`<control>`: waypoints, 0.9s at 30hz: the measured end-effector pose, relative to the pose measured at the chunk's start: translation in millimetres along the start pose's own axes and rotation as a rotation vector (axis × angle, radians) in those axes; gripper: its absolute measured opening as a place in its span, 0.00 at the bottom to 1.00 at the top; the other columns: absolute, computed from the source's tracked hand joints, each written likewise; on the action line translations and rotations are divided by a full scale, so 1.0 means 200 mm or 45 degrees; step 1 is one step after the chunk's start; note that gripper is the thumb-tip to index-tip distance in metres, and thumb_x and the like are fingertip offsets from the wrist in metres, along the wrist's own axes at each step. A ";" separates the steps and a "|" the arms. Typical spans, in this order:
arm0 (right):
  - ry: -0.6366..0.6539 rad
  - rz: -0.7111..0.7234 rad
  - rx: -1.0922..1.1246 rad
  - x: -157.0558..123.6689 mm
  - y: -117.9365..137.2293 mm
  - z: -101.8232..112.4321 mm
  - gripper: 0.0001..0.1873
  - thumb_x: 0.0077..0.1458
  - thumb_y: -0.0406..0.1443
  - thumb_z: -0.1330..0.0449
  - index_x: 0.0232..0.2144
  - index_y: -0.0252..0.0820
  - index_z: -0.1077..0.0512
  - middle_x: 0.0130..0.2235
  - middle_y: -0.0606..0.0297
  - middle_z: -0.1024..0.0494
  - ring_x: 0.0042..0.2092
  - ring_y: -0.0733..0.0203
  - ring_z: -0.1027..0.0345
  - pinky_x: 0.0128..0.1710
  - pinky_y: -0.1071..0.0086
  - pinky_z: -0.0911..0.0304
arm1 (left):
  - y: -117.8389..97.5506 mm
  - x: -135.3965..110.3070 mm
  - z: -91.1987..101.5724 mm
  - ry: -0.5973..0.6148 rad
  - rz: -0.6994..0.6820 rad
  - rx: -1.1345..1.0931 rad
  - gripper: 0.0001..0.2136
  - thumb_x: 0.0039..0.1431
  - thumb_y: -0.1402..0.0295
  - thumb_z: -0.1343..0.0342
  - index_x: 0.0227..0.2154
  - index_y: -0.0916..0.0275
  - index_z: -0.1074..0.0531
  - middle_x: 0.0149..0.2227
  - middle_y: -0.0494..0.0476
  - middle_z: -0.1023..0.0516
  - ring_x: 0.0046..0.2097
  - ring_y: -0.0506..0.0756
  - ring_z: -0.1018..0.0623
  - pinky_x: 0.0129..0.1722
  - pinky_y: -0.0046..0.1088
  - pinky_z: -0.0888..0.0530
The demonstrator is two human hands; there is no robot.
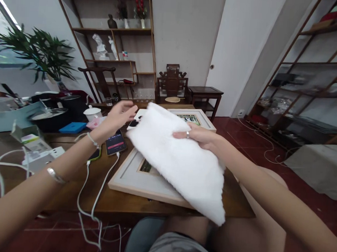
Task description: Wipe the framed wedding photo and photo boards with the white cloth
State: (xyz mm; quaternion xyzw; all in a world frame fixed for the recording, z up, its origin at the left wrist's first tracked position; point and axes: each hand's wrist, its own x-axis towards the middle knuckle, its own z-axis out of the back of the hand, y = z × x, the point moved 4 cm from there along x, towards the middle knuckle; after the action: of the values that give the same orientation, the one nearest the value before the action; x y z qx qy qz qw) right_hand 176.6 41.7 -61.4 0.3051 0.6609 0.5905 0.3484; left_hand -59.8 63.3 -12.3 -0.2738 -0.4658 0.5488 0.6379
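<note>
My right hand (pixel 199 137) is closed on a fluffy white cloth (pixel 180 161), gripping its upper edge; a ring shows on one finger. The cloth hangs down over a light wooden picture frame (pixel 133 177) lying flat on the dark wooden table (pixel 67 196). My left hand (pixel 118 117) is raised beside the cloth's far left corner, fingers loosely curled and apart, just off the cloth. A second framed picture (pixel 196 118) lies beyond the cloth.
A phone (pixel 116 143) with a lit screen lies near my left wrist, white cables (pixel 94 197) trailing off the table edge. Pots, a white lidded cup (pixel 92 113) and a blue box (pixel 73 127) crowd the left side. Shelves, chairs and a plant stand behind.
</note>
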 end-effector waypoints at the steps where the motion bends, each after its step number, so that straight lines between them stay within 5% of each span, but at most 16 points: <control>1: -0.069 -0.015 0.067 -0.03 -0.02 0.02 0.18 0.41 0.36 0.31 0.37 0.40 0.28 0.41 0.58 0.22 0.38 0.55 0.26 0.38 0.59 0.28 | 0.05 -0.01 -0.04 0.078 0.088 -0.033 0.14 0.58 0.60 0.48 0.44 0.61 0.34 0.47 0.61 0.27 0.48 0.59 0.26 0.44 0.36 0.28; 5: -0.253 -0.082 0.148 -0.11 -0.11 0.11 0.10 0.46 0.33 0.35 0.34 0.38 0.27 0.38 0.58 0.21 0.36 0.58 0.27 0.42 0.62 0.30 | 0.17 -0.17 -0.23 0.393 0.371 -0.145 0.23 0.52 0.52 0.45 0.43 0.66 0.32 0.37 0.66 0.22 0.39 0.61 0.21 0.37 0.37 0.26; 9: -0.304 -0.033 0.188 -0.14 -0.15 0.15 0.08 0.47 0.31 0.37 0.33 0.38 0.27 0.37 0.59 0.21 0.37 0.59 0.27 0.44 0.64 0.32 | 0.15 -0.37 -0.42 0.863 0.637 -0.405 0.33 0.50 0.48 0.44 0.56 0.59 0.43 0.34 0.60 0.21 0.37 0.58 0.21 0.37 0.33 0.27; 12: -0.316 0.009 0.215 -0.15 -0.12 0.14 0.08 0.48 0.33 0.37 0.34 0.38 0.27 0.37 0.58 0.21 0.38 0.57 0.27 0.44 0.62 0.31 | 0.08 -0.39 -0.48 0.735 0.597 -0.620 0.38 0.49 0.56 0.39 0.60 0.51 0.52 0.39 0.56 0.22 0.37 0.55 0.22 0.36 0.30 0.28; 15: -0.315 0.077 0.139 -0.20 -0.04 0.13 0.13 0.45 0.34 0.34 0.35 0.38 0.27 0.38 0.58 0.21 0.37 0.56 0.27 0.42 0.61 0.31 | -0.01 -0.35 -0.48 0.516 0.323 -0.709 0.36 0.49 0.64 0.38 0.59 0.51 0.50 0.40 0.56 0.24 0.35 0.53 0.23 0.34 0.29 0.28; 21: -0.405 0.229 -0.360 -0.36 0.15 0.13 0.19 0.36 0.34 0.30 0.35 0.38 0.24 0.35 0.59 0.21 0.37 0.53 0.27 0.37 0.61 0.30 | -0.24 -0.32 -0.33 0.143 -0.572 0.034 0.13 0.53 0.64 0.42 0.42 0.59 0.29 0.39 0.54 0.26 0.29 0.49 0.30 0.24 0.23 0.34; 24: -0.534 0.500 -0.380 -0.42 0.21 0.11 0.17 0.40 0.39 0.31 0.35 0.41 0.23 0.38 0.60 0.22 0.39 0.52 0.28 0.38 0.59 0.31 | -0.33 -0.33 -0.28 0.045 -0.642 0.072 0.13 0.54 0.63 0.43 0.43 0.58 0.32 0.35 0.53 0.26 0.27 0.48 0.29 0.21 0.22 0.34; 27: -0.808 0.851 -0.442 -0.47 0.26 0.10 0.13 0.40 0.40 0.32 0.32 0.46 0.23 0.48 0.63 0.27 0.51 0.49 0.36 0.45 0.56 0.35 | -0.40 -0.34 -0.25 0.157 -0.612 -0.046 0.23 0.50 0.64 0.40 0.49 0.58 0.38 0.34 0.53 0.26 0.30 0.51 0.25 0.24 0.24 0.29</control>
State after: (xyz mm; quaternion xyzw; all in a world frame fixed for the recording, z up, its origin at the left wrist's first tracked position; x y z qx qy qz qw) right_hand 246.7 -18.1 -2.1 0.6028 0.2802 0.6493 0.3697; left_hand 23.9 -13.3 15.8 -0.1994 -0.4875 0.3552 0.7723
